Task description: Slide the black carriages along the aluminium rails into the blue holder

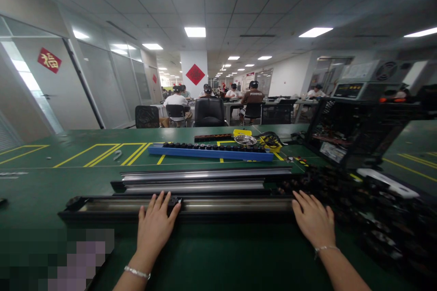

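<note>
The left hand (155,225) is spread and released, fingertips at the near edge of the near rail (235,205), thumb beside a small block (175,201) that sits in the channel. The right hand (314,218) is likewise unclenched, its fingers at the rail's right end; neither hand is wrapped round anything, and whether the fingers press on it or only rest there I cannot tell. The rail lies lengthwise across the worktop (239,259), right in front of the person.

As I judge it, the work on this rail is only partly along: the block and a dark fitting (77,203) at the left end are in, while most of the bright channel is bare. Just behind lie two more rails, the middle rail (194,187) and the far rail (205,174), with no block visible in either, so they look left to do.

Beyond them are a blue tray (211,155) with a row of black pieces, a metal dish (245,140) and cables (271,138). On the right, a heap of dark parts (378,236) crowds the right hand and would hinder sliding the rail that way; behind it stands a computer case (341,132). Farther off, people (252,95) sit at other desks
</note>
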Demonstrator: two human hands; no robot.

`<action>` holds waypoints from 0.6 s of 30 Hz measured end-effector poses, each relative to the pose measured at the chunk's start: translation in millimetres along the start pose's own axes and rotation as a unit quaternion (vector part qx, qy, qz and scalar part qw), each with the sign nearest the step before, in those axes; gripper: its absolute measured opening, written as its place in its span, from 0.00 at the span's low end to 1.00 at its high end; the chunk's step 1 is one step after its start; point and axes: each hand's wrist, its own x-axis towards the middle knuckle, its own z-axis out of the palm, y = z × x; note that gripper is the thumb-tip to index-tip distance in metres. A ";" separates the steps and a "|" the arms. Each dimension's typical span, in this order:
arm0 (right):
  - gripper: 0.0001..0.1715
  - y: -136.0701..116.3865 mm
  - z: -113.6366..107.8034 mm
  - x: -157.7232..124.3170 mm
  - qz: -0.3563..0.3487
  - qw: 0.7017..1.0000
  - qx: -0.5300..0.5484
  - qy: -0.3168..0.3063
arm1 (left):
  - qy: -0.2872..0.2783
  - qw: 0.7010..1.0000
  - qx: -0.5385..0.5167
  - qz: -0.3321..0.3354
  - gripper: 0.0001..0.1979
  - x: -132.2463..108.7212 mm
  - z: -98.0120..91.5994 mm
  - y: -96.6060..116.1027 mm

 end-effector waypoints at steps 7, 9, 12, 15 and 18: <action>0.32 -0.4 0.7 -0.9 -0.002 1.000 -0.016 0.009 | 0.034 0.999 0.021 0.035 0.29 -3.7 -0.5 2.1; 0.32 -0.9 0.9 -1.3 -0.007 1.000 -0.019 0.010 | 0.034 0.998 0.022 0.038 0.30 -4.1 0.8 3.1; 0.32 -1.5 1.2 -2.4 -0.014 1.000 -0.020 0.008 | 0.042 0.998 0.019 0.043 0.30 -4.0 3.1 6.0; 0.32 -2.7 1.2 -3.7 -0.016 1.000 -0.018 0.002 | 0.048 0.997 0.015 0.052 0.30 -4.0 4.7 9.6; 0.32 -5.4 0.7 -5.1 -0.018 1.000 -0.016 -0.007 | 0.055 0.997 0.014 0.058 0.30 -4.8 5.1 12.2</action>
